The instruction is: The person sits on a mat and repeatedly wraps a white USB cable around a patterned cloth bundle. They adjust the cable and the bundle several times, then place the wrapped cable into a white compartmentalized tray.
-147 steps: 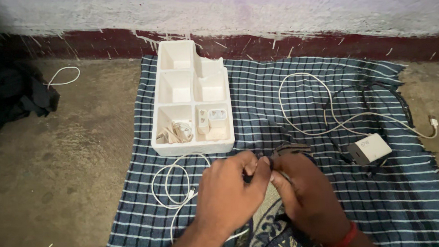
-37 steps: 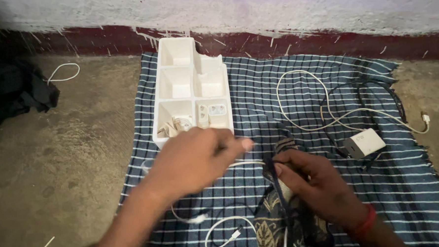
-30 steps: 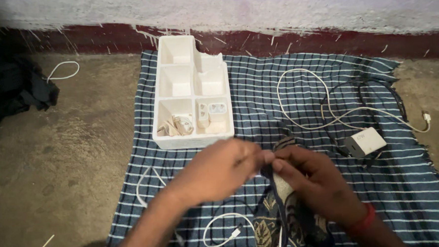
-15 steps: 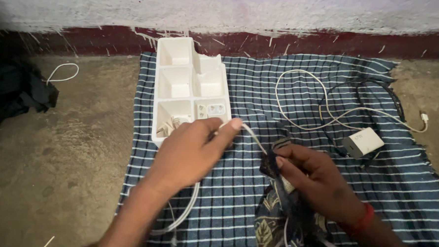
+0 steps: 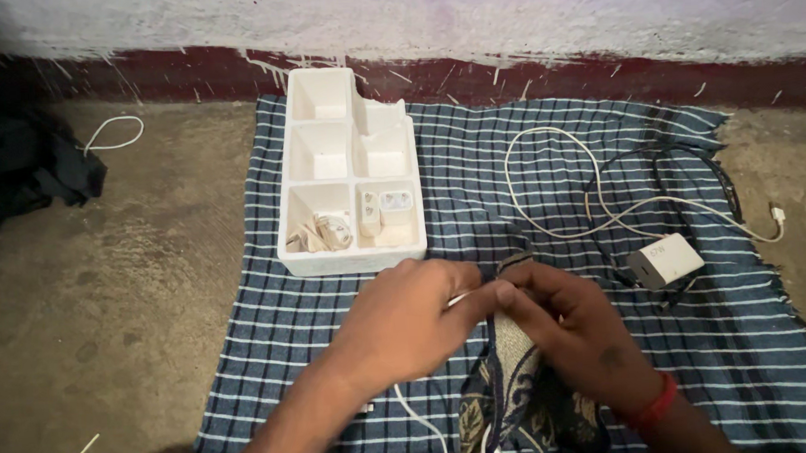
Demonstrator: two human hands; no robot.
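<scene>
Low in the middle of the frame the left hand [image 5: 408, 330] and the right hand [image 5: 567, 342] meet fingertip to fingertip over a blue striped cloth [image 5: 474, 187] spread on the floor. Both sets of fingers are pinched on a thin white cable [image 5: 420, 416], which trails down from the meeting point toward the bottom edge; the right hand also grips a dark patterned fabric piece [image 5: 510, 385] bunched beneath it. To do this well, the loops are probably best kept small and even, with the right-hand pinch firm so the gathered cable does not spring loose, and the loose tail fed in without kinks. Above the hands, a white foam tray [image 5: 318, 262] already holds coiled cables and small plugs in its nearest compartments; a white charger block [image 5: 665, 262] lies at right.
</scene>
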